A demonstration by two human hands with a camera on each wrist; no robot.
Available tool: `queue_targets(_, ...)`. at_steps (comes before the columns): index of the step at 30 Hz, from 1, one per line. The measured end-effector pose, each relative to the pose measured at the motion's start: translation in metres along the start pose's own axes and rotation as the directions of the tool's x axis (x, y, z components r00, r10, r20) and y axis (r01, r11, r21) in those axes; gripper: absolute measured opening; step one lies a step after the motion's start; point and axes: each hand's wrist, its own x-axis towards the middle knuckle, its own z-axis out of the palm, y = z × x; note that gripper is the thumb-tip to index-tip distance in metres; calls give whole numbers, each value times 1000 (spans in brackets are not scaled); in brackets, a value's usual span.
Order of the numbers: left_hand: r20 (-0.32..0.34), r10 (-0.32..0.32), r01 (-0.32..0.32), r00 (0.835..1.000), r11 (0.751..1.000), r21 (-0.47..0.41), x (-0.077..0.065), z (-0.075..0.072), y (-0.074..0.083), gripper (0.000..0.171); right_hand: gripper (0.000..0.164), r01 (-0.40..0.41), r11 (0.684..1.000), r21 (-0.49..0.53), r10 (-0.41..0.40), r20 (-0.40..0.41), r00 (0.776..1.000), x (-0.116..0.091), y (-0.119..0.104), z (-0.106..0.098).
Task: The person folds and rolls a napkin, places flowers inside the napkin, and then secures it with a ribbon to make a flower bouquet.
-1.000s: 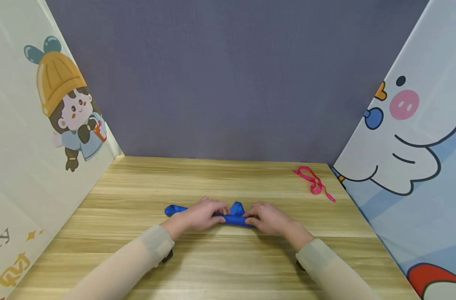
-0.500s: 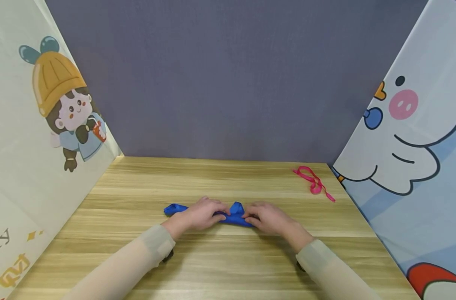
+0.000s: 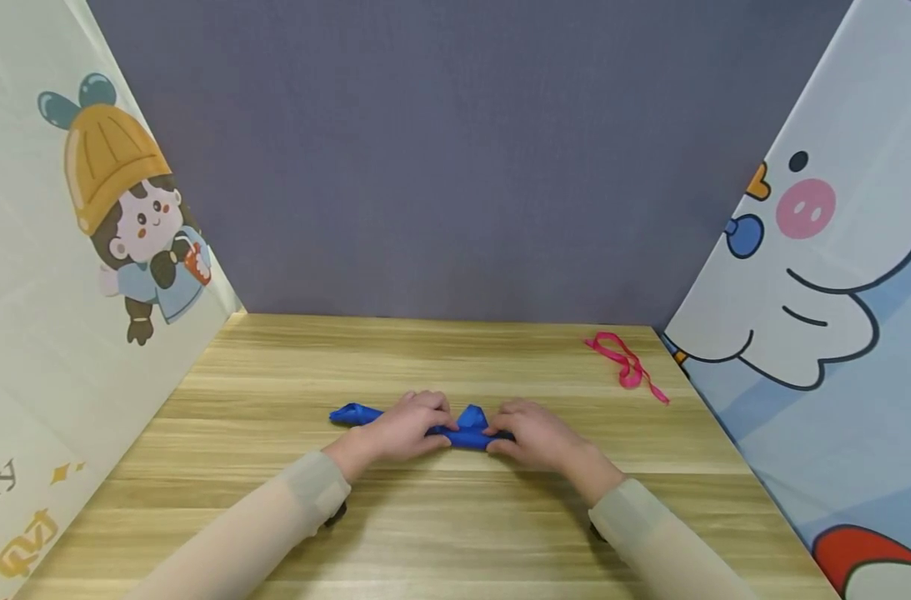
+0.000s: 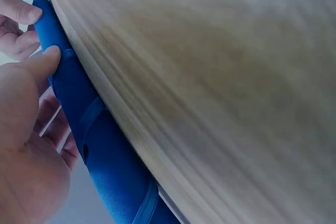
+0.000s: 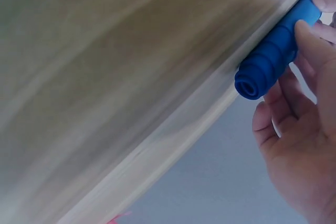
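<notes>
Grey-purple fabric-look back panel [image 3: 455, 158] fills the top of the head view. White-and-blue right panel [image 3: 868, 250] next, printed with a big white cartoon animal, pink cheek. Cream left panel [image 3: 27, 350] has a cartoon figure in a yellow hat, plus some lettering low down. Wood-grain table [image 3: 440, 533] spans the bottom between the panels. Two pale sleeves [image 3: 252, 533] reach in from the near edge, one each side, greyish cuffs.

Blue rolled cloth [image 3: 470, 439] lies roughly sideways on the table, about mid-table, in both hands. Left end pokes out past the left hand, looser-looking than the rest. Right wrist view shows the other end as a tight coil; left wrist view shows slanting wrap edges along its length. Pointed blue flap [image 3: 472, 416] stands up between the hands, on the far side of the roll.

Left hand [image 3: 408, 427] pinches the roll, thumb on the near side, fingers beyond. Right hand [image 3: 533, 435] does the same near the coiled end, thumb pressed to the cloth. Hands close together, not touching.

Pink ribbon [image 3: 630, 367] lies loosely looped near the far right corner, well apart from the hands. Small dark bit [image 3: 336, 513] under the left cuff, unclear what.
</notes>
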Motion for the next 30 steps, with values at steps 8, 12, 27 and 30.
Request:
queue_targets(8,-46,42,-41,998,999,18,-1,3,-2,21,18,-12,1000,19,11,19,1000,1,-2,-1)
queue_targets(12,-30,37,-37,999,999,2,-1,3,-3,21,18,-28,999,41,26,45,999,2,-3,-2)
queue_targets(27,5,9,-9,1000,1000,27,3,0,3,23,8,8,1000,13,-8,-2,1000,0,-2,1)
queue_targets(30,3,4,-4,1000,999,41,3,0,4,25,13,-7,1000,-1,7,-4,1000,-1,-3,1)
